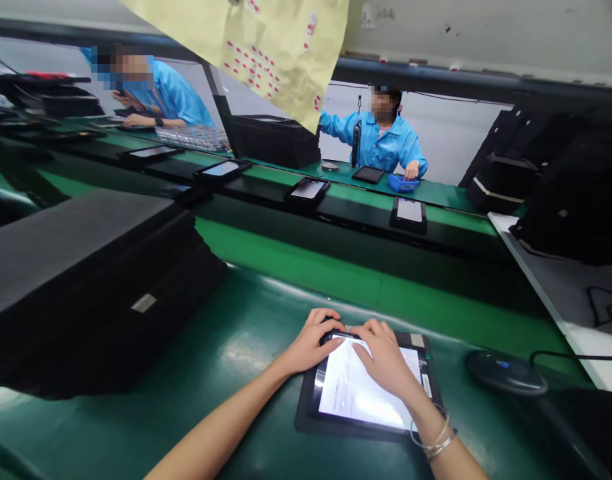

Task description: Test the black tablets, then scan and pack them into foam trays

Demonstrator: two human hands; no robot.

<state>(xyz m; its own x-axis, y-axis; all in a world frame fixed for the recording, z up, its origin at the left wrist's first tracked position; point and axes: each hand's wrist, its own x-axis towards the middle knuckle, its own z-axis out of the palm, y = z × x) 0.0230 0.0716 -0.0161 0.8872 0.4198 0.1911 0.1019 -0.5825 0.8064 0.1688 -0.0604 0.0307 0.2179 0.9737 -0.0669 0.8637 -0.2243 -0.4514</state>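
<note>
The right forearm, ringed by bangles, leads to a half-curled right hand resting, like the half-curled left hand, on the far edge of a lit tablet that lies on a black pad, though whether either grips it I cannot tell.

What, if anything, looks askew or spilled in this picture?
The yellow sheet at the top hangs slantwise and wrinkled, one corner dangling, rather than square and flat. I see no spill around the tablet.
</note>
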